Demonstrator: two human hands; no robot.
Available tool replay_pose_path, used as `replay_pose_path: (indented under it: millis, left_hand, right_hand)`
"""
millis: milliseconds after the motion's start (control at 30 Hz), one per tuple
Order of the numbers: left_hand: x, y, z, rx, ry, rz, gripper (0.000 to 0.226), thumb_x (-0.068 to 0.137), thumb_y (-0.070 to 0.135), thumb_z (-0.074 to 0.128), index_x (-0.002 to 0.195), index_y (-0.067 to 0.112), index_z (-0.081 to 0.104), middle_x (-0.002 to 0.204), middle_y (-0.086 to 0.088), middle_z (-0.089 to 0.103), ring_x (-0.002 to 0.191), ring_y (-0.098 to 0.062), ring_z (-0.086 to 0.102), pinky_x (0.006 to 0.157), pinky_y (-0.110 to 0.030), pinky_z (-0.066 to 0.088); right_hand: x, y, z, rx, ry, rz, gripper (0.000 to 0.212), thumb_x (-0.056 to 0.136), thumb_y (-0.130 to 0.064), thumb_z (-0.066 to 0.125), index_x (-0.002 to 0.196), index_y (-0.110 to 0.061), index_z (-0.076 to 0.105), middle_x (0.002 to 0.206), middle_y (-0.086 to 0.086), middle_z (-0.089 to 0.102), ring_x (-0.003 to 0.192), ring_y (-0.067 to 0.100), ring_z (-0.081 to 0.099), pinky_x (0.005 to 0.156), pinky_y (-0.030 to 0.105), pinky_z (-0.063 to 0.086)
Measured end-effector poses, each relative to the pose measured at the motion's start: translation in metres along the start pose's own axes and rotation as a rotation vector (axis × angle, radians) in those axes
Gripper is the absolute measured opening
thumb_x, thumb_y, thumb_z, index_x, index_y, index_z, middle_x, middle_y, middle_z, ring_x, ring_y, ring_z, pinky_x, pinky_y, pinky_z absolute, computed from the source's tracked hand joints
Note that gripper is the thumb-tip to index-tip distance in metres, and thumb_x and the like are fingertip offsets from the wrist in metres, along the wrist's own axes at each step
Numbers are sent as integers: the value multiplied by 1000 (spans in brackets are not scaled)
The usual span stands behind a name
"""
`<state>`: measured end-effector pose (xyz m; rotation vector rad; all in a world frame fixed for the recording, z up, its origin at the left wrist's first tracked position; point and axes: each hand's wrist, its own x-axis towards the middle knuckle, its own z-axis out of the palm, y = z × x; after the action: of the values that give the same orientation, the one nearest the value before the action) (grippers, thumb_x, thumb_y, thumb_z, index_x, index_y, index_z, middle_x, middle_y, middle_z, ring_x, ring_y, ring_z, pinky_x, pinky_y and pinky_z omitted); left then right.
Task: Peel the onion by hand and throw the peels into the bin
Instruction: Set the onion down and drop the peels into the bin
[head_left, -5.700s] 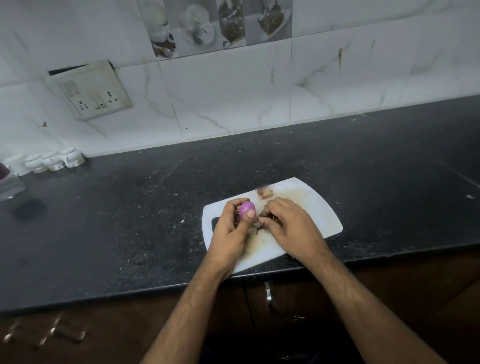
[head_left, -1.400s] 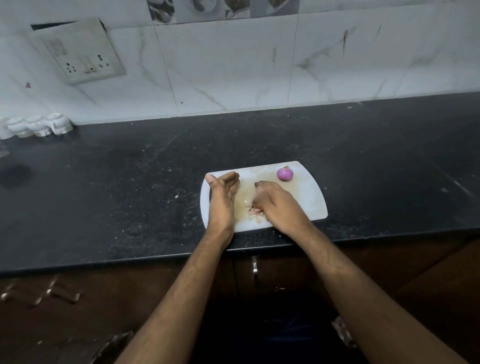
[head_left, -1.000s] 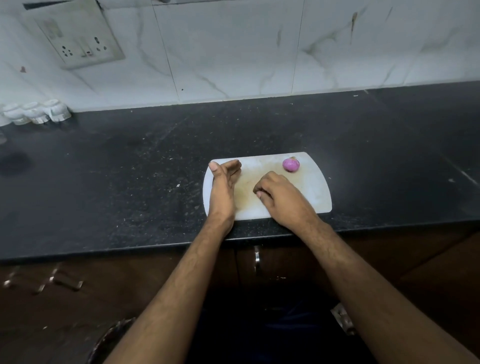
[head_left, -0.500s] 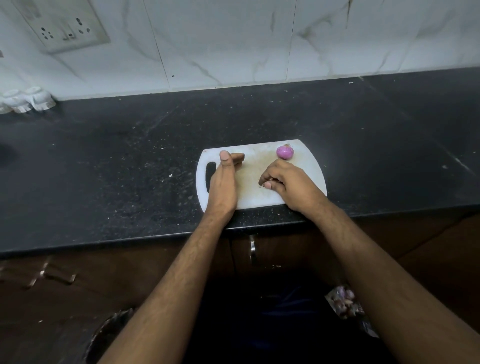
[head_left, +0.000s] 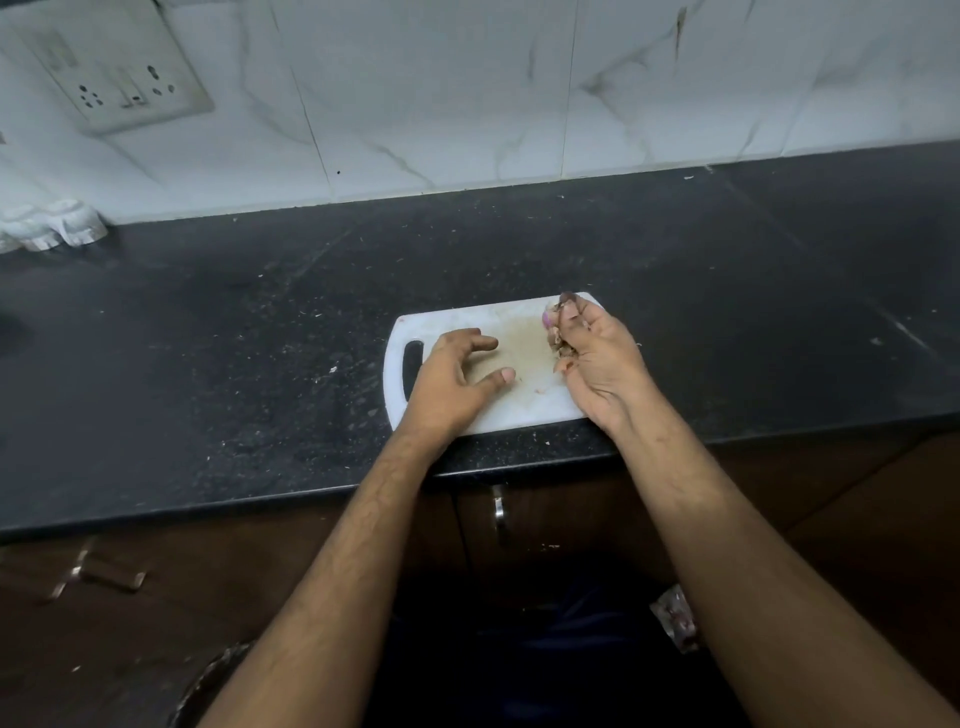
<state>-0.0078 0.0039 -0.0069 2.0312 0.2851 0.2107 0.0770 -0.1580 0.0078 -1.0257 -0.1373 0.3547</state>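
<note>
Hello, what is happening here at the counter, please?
A person stands at a dark counter, working over a white cutting board. The right hand is lifted and closed around a bunch of dry onion peels; a bit of purple, probably the onion, peeks out beside its fingers. The left hand rests open on the board, holding nothing. The peels have not gone to a bin yet.

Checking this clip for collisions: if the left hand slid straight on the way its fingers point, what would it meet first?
The left hand, open, points right across the bare cutting board. First in line would likely be the right hand, shut on onion peels, though depth is unclear.
</note>
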Motion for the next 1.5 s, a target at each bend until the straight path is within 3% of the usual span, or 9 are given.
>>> replay_pose_path:
  millis: [167,400,533,667,833,933,1000,1200,1500]
  left_hand:
    - [9,7,1,355,-131,55,71,81,39,91,143,17,64,153,-3,46,143,-19,43,113,-22,32]
    - [16,1,7,233,32,85,26,74,29,95,98,22,86,107,8,61,109,-11,57,94,-24,45]
    - [22,5,10,240,56,88,9,82,25,90,88,22,84,91,12,67,95,-12,63,97,-35,51]
    - [31,16,13,517,56,94,14,96,36,76,93,23,76,95,14,62,101,-12,54,94,-36,27]
    - [30,9,12,212,79,78,13,99,28,72,91,19,73,84,13,70,84,-8,62,88,-32,49]
    - [20,10,10,89,72,74,10,98,24,75,90,18,76,84,8,74,78,-5,63,71,-13,47]
    - [15,11,15,99,20,96,6,93,23,79,88,21,78,83,8,76,79,-5,66,73,-15,49]
    - [7,14,30,353,-17,253,6,85,30,86,90,27,84,86,14,72,88,-13,66,95,-48,51]
    - [14,16,20,810,-8,326,26,104,45,60,112,25,74,113,5,65,113,-19,55,96,-37,35]
  right_hand:
    - [0,-9,-4,159,53,73,18,106,-15,50,94,-18,62,91,7,58,71,8,53,64,18,37]
    - [-5,1,-12,-37,55,74,27,108,-16,48,89,-21,66,92,3,57,57,3,39,47,14,31]
    - [-9,4,-11,-77,32,64,26,107,-16,50,88,-24,65,80,-4,53,55,4,37,47,15,30]
    - [-9,2,-10,-107,40,65,22,106,-18,52,89,-24,64,77,-6,53,55,4,36,50,16,29]
    - [-9,2,-11,-84,38,66,20,106,-18,52,92,-23,65,79,-6,53,56,4,36,50,16,29]
    - [-8,2,-12,-53,40,72,23,106,-16,51,88,-24,64,83,-5,53,55,4,36,49,15,29]
    - [-7,3,-13,-47,42,72,23,106,-16,51,88,-23,63,83,-5,54,55,4,37,49,15,29]
    - [-7,3,-13,-18,38,63,20,106,-15,51,92,-19,65,82,-4,55,56,4,38,49,14,34]
    - [-6,4,-10,-100,54,54,23,106,-19,52,88,-24,64,79,-7,54,56,5,36,49,16,28]
